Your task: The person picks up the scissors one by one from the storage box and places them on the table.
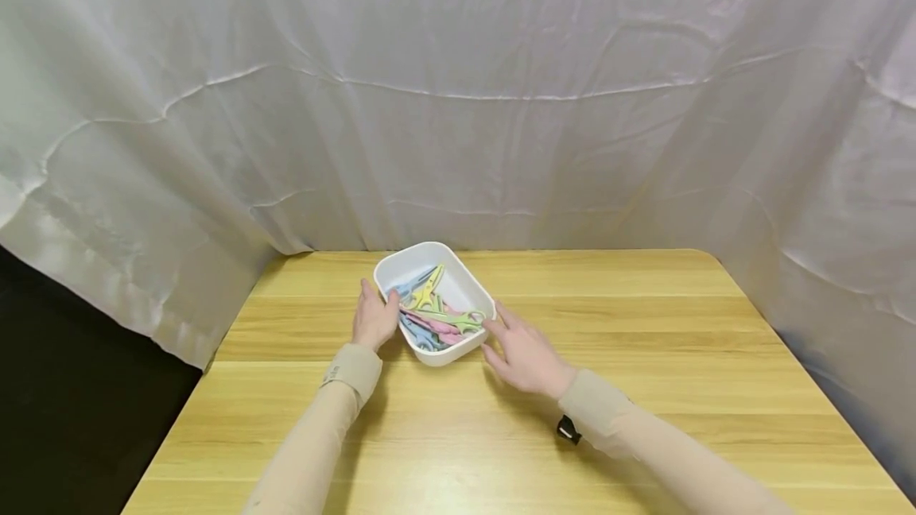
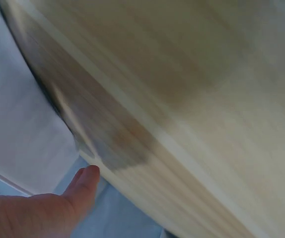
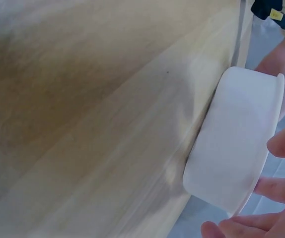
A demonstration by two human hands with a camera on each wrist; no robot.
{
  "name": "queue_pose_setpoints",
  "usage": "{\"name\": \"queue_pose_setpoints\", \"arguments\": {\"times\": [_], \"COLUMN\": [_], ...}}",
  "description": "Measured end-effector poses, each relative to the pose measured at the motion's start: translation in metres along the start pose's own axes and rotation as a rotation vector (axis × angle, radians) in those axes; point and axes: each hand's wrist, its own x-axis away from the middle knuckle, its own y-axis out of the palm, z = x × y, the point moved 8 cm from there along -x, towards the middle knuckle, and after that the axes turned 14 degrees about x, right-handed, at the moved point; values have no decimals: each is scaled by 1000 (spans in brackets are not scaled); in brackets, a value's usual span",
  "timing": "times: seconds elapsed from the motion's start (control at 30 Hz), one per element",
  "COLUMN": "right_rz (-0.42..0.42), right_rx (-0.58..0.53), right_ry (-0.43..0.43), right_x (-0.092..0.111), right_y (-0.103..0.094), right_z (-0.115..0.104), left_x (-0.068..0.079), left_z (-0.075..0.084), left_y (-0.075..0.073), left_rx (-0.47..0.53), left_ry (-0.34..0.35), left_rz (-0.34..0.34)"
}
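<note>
A white plastic box (image 1: 465, 280) sits at an angle on the wooden table, holding several craft scissors in different colours. Yellow scissors (image 1: 426, 292) and blue scissors (image 1: 410, 285) point to the back; green scissors (image 1: 458, 317) lie across pink ones (image 1: 449, 335). My left hand (image 1: 374, 319) holds the box's left wall, thumb over the rim and fingers along the outside. At the opposite corner my right hand (image 1: 528, 354) touches the rim with its fingers. In the right wrist view, the right thumb (image 3: 284, 141) stands off the box wall (image 3: 229, 139).
The wooden table (image 1: 644, 324) fills the area in front of me. A grey-white curtain (image 1: 501, 141) hangs behind it and at both sides. On the left, past the table edge, there is a dark area (image 1: 64, 388). A small black device (image 1: 568, 429) hangs at the right cuff.
</note>
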Motion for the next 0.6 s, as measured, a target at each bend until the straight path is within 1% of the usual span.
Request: {"name": "queue_pose_setpoints", "arguments": {"times": [0.1,0.2,0.27,0.4,0.5,0.6], "right_rz": [27,37,35,46,50,28], "right_rx": [-12,-28,-46,-62,-95,-142], "right_ry": [-10,-10,0,19,40,76], "right_x": [0,-5,-10,-25,-36,-46], "right_y": [-3,-5,-6,-7,-8,-7], "right_z": [-1,-1,-1,0,2,7], "left_x": [2,3,4,2,1,2], "left_z": [4,7,8,4,2,3], "left_y": [5,8,10,13,14,16], "left_rx": [96,134,126,93,76,61], "left_ry": [-3,8,22,13,8,12], "left_rz": [7,31,47,55,55,58]}}
